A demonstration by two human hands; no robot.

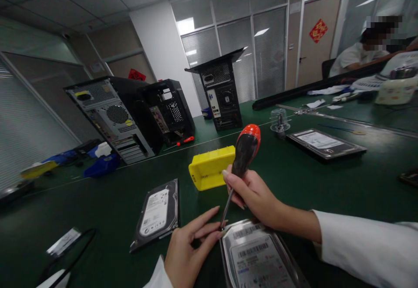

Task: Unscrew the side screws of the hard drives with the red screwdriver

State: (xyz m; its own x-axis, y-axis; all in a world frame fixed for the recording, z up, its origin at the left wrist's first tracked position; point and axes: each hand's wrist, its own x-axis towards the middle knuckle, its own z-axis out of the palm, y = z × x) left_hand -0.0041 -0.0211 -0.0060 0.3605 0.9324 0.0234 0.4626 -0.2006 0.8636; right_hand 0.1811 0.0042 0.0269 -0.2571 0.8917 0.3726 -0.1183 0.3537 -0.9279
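My right hand grips a screwdriver with a red and black handle, fingers round the lower handle and upper shaft. The shaft slants down to the left, its tip at the near corner of a silver hard drive with a Samsung label. At that tip, my left hand pinches with thumb and fingers; whatever sits between the fingertips is too small to make out. Just beyond my hands, a yellow plastic bin lies tipped with its opening toward me. Left of them lies a second hard drive, label up.
Computer cases stand at the back left, another case at the back centre. Further right lie a third hard drive and a clear plastic container. A black cable curls at the lower left. A person sits far right.
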